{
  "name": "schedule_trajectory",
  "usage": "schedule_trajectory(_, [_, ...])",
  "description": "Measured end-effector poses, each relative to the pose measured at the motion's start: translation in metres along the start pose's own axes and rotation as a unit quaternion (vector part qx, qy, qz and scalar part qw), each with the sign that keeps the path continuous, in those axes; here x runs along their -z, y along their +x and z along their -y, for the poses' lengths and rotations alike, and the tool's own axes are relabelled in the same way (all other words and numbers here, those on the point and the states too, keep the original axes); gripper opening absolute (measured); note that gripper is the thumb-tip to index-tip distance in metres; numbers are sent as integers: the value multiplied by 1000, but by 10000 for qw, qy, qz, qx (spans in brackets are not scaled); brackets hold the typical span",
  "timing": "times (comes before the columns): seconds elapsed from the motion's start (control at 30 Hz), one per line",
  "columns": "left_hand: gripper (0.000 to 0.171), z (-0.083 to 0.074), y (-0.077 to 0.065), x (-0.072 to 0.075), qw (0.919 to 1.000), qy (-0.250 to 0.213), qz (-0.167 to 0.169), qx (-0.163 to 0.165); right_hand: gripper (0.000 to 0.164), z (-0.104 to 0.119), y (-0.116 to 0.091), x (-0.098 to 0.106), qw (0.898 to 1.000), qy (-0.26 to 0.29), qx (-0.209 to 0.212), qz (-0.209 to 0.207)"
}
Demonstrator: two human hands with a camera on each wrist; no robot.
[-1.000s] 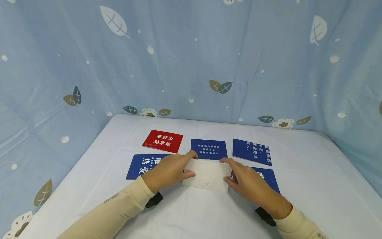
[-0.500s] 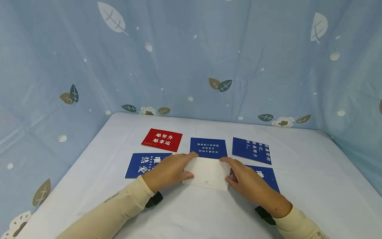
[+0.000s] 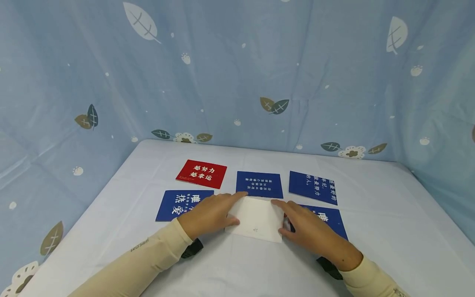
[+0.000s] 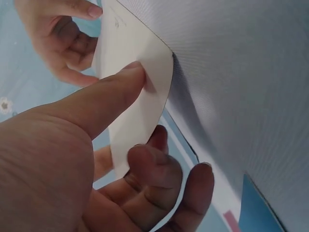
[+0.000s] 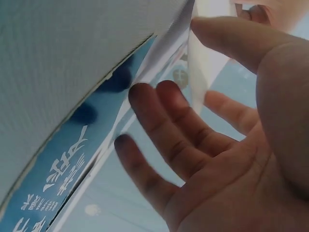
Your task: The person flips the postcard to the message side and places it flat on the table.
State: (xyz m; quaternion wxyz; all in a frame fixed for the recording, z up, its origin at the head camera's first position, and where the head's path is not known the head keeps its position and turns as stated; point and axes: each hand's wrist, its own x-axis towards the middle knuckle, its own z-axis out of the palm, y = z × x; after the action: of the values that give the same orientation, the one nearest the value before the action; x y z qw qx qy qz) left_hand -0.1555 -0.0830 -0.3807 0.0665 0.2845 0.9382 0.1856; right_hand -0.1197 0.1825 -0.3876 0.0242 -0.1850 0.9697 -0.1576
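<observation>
A white card with a small grey mark near its lower edge is held between both hands, over the middle of the table. My left hand grips its left side, thumb on the white face and fingers behind, as the left wrist view shows on the card. On the opposite side my right hand pinches the card between thumb and index finger. Its other fingers spread loosely behind, close over a blue card in the right wrist view.
Beyond the hands lie a red card, a blue card and another blue card. One blue card lies partly under the left hand, another beside the right. A blue leaf-print curtain rises behind the table.
The white card has shifted slightly left, its lower right corner now nearer me. The right hand's index finger and thumb have moved a little left with it. The other cards lie unmoved.
</observation>
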Motion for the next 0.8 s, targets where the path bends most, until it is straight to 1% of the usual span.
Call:
schedule_trajectory(0.17, [78,1,-1,-2,9999,-1,23,-119,75,-2,-1,-2,9988,-457,160,-93])
schedule_trajectory(0.27, [76,2,-1,-3,9999,92,14,-140,72,-3,-2,-3,9967,-742,298,-124])
schedule_trajectory(0.33, [75,2,-1,-4,9998,172,8,-139,68,-4,-2,-3,9947,-919,443,-138])
schedule_trajectory(0.43, [73,2,-1,-3,9996,253,11,-106,56,-5,-1,-3,9914,-1094,686,-186])
schedule_trajectory(0.53, [72,3,-2,-3,9995,306,22,-81,46,-6,-1,-4,9895,-1138,849,-257])
schedule_trajectory(0.6, [71,3,-2,-3,9994,338,31,-81,43,-7,-1,-4,9892,-1123,900,-291])
schedule_trajectory(0.8, [69,3,-1,-4,9981,604,78,-131,41,-7,-3,-6,9893,-1111,895,-303])
